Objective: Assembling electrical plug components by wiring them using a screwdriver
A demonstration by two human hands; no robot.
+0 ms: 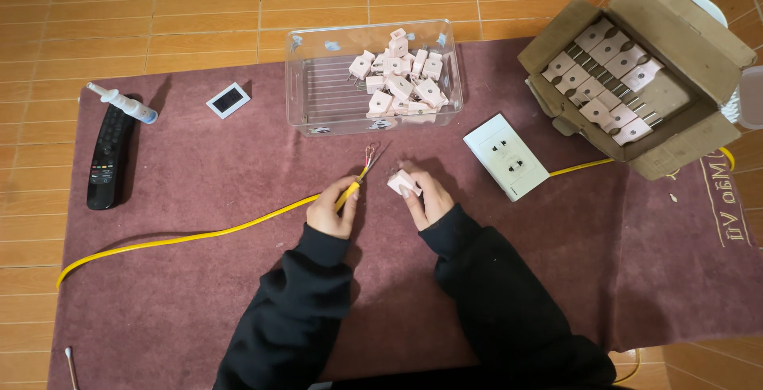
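On bare mat between the clear bin and near edge, the left hand grips a yellow cable, the right hand a pink plug.

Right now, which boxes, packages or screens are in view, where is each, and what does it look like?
Cardboard box: far right, brown, flaps open, rows of pale plugs inside.
Plastic bin: top centre, clear, rectangular, pale plugs piled at its right.
Small screen device: left of bin, white frame, dark display.
Remote control: far left, black, long.
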